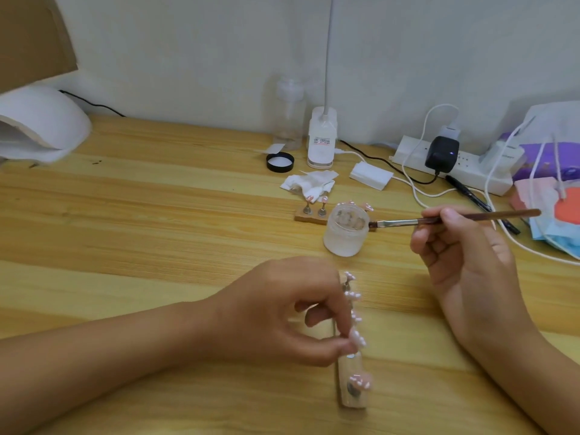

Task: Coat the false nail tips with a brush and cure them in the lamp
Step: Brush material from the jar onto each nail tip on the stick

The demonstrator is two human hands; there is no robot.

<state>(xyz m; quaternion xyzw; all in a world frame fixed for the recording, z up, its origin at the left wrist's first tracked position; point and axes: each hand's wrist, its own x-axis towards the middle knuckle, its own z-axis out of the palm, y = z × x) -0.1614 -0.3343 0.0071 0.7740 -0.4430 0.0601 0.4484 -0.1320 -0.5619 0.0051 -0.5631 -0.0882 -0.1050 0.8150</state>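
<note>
A wooden holder strip point(352, 394) lies near the table's front edge with several pink false nail tips point(453, 340) standing on it. My left hand point(282, 312) pinches one of those tips point(357, 339) between thumb and fingers. My right hand point(464, 255) holds a thin brown brush point(455, 218), its flat tip at the rim of an open frosted jar point(346, 230). A second wooden holder point(310, 217) with more nail tips stands behind the jar. The white curing lamp point(40, 127) sits at the far left.
A black jar lid point(280, 162), crumpled tissue point(309, 183), a clear pump bottle point(290, 114), a white desk-lamp base point(321, 139), a power strip point(452, 164) with chargers and cables, a black pen point(480, 199) and coloured packets point(552, 196) crowd the back right.
</note>
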